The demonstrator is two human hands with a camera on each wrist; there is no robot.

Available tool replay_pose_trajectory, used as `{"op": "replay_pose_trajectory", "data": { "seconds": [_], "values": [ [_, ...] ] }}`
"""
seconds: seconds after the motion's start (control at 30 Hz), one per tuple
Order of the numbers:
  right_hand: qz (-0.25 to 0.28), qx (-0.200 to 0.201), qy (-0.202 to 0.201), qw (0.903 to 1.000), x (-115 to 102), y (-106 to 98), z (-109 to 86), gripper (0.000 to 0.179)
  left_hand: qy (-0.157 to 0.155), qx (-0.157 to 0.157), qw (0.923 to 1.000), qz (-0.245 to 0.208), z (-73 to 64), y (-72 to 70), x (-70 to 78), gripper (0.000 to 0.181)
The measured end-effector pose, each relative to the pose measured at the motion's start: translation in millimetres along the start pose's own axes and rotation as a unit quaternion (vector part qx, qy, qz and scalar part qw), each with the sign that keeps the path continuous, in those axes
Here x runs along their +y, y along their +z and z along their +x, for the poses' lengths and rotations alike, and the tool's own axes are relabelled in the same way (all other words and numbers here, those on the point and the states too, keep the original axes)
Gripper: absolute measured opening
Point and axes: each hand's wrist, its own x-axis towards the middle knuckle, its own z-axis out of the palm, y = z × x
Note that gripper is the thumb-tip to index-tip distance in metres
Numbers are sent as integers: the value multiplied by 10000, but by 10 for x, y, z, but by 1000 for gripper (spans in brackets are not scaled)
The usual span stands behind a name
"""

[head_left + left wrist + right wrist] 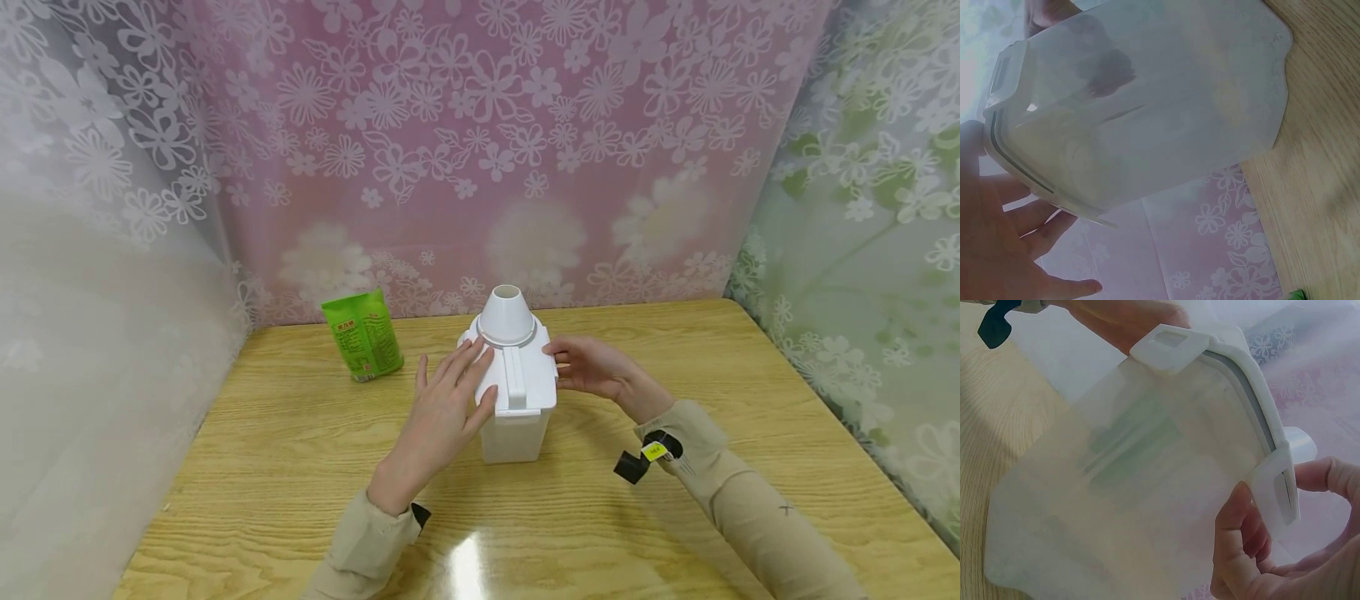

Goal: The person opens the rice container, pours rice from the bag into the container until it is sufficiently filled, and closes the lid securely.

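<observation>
A translucent plastic storage box (513,437) stands upright on the table, closed by a white lid (538,379). On the lid's far part sits a white cone-shaped piece (506,318) with its narrow open end up. My left hand (441,398) rests on the lid's left side, its fingers extended and spread. With thumb and finger, my right hand (596,369) pinches the white side clip (1275,490) at the lid's right edge, as the right wrist view shows. Another clip (1169,349) sits at the near side of the lid, beside the left hand.
A green printed bag (365,335) stands on the wooden table (285,467), behind and left of the box. Flowered curtains (480,167) hang along the back and both sides. Each wrist carries a small black camera mount (633,467).
</observation>
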Motion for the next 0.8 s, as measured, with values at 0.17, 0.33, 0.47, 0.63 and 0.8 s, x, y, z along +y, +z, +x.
{"op": "replay_pose_trajectory", "data": {
  "seconds": [0.17,0.33,0.47,0.63,0.8],
  "values": [
    [92,-70,-56,9999,4,-2,10,33,-5,2,10000,-13,-1,5,-1,48],
    [109,-94,-102,9998,9,-6,24,34,-31,5,10000,-22,-3,7,1,48],
    [117,-104,-130,9998,10,-4,29,33,-73,-26,10000,-48,-5,3,6,49],
    [79,-105,-140,9998,15,-10,36,32,-80,-30,9999,-55,-5,1,7,49],
    [28,-115,-146,9998,20,-15,41,33,-90,-36,9999,-78,-6,-4,10,49]
  ]
}}
